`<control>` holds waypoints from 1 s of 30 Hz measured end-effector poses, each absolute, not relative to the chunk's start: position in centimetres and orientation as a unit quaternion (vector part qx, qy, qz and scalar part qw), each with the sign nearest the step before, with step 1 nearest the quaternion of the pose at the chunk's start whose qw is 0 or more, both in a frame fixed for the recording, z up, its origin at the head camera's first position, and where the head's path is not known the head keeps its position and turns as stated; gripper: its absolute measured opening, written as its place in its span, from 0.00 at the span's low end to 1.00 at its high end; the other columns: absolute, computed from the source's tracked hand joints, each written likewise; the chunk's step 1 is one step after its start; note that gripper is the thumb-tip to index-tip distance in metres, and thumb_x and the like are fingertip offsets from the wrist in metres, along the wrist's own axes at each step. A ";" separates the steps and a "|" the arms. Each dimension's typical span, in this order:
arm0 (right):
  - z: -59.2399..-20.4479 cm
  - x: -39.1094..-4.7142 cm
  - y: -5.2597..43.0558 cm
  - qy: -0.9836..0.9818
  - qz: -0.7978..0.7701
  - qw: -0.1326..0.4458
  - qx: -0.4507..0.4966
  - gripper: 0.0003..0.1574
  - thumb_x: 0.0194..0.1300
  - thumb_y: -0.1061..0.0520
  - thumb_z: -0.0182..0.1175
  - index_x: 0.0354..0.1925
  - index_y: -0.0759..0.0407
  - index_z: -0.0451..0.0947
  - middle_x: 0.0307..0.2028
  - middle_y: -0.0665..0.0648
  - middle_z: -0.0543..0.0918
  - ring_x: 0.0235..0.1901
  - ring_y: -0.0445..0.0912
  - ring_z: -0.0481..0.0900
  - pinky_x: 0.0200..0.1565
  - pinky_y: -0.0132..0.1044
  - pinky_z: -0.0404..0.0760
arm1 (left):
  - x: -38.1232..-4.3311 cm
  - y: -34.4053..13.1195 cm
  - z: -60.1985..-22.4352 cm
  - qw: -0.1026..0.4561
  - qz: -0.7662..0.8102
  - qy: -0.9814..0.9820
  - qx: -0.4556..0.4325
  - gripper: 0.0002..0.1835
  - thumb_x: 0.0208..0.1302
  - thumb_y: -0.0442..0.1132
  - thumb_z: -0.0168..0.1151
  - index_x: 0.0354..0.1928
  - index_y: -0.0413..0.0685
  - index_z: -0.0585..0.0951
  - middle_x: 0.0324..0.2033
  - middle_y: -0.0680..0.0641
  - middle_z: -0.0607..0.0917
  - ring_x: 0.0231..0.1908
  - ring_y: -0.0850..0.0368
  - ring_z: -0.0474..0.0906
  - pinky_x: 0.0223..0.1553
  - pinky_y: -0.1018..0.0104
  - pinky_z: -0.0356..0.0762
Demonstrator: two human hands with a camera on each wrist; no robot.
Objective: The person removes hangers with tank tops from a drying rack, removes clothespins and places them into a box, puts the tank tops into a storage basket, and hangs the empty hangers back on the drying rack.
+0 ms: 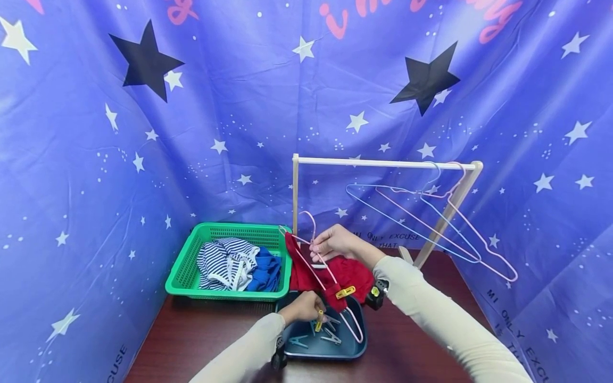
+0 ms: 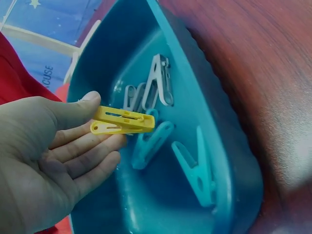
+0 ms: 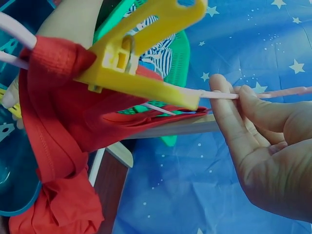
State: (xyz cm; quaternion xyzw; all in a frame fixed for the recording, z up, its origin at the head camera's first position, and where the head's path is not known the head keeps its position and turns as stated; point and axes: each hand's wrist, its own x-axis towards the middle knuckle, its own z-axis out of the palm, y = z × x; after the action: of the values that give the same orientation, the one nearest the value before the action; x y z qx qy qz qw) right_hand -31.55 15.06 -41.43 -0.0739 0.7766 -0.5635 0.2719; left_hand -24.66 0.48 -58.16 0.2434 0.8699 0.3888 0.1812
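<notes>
My right hand (image 1: 339, 243) pinches the wire of a pink hanger (image 1: 355, 325) between thumb and fingertips, below its hook. Over the near part of that hanger a red garment (image 1: 356, 272) is folded, with a yellow clothespin (image 3: 114, 61) clamped on it there. The garment's bulk droops behind the hanger. Lower down, my left hand (image 1: 303, 307) holds another yellow clothespin (image 2: 124, 121) between thumb and fingers. This hand is above a dark teal bin (image 2: 222, 161), where several grey clothespins (image 2: 158, 83) and teal clothespins (image 2: 196, 170) lie.
Left of the garment stands a green basket (image 1: 174, 284) containing striped cloth (image 1: 225, 263) and blue cloth (image 1: 265, 270). Behind my hands rises a rack with a white bar (image 1: 364, 161). A blue hanger (image 1: 397, 214) and a second pink hanger (image 1: 500, 259) hang at its right end.
</notes>
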 end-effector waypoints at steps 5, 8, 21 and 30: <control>-41.4 -31.5 15.2 0.779 -0.562 0.271 -0.072 0.15 0.68 0.71 0.61 0.51 0.80 0.80 0.32 0.63 0.90 0.31 0.47 0.90 0.41 0.45 0.89 | -24.6 0.0 -58.7 0.185 0.376 0.881 0.220 0.08 0.52 0.33 0.78 0.32 0.35 0.89 0.25 0.46 0.89 0.24 0.65 0.78 0.30 0.70 0.79; -41.5 -31.5 15.3 0.779 -0.562 0.269 -0.068 0.14 0.68 0.71 0.61 0.50 0.79 0.81 0.33 0.64 0.90 0.32 0.47 0.91 0.44 0.48 0.88 | -24.7 -0.2 -58.9 0.179 0.371 0.885 0.216 0.09 0.52 0.34 0.78 0.32 0.35 0.89 0.26 0.46 0.90 0.26 0.64 0.80 0.32 0.69 0.80; -41.9 -31.2 15.4 0.776 -0.566 0.270 -0.076 0.18 0.68 0.72 0.60 0.54 0.83 0.76 0.31 0.61 0.90 0.30 0.45 0.90 0.39 0.41 0.89 | -23.9 0.5 -58.3 0.137 0.260 0.948 0.118 0.23 0.50 0.45 0.81 0.15 0.48 0.73 0.11 0.54 0.69 0.16 0.59 0.65 0.20 0.68 0.60; -42.1 -31.1 15.5 0.777 -0.564 0.271 -0.068 0.13 0.68 0.72 0.60 0.49 0.79 0.81 0.33 0.64 0.90 0.32 0.47 0.90 0.44 0.46 0.89 | -23.2 1.1 -58.4 0.191 0.213 0.956 0.064 0.21 0.53 0.48 0.80 0.19 0.46 0.78 0.12 0.48 0.81 0.16 0.56 0.81 0.17 0.68 0.65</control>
State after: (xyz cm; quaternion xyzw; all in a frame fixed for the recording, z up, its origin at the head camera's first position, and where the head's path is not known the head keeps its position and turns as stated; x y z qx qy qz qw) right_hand -31.13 15.45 -42.15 -0.0682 0.7771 -0.5642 0.2705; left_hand -23.25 1.06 -58.40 0.0640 0.9561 0.2132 0.1906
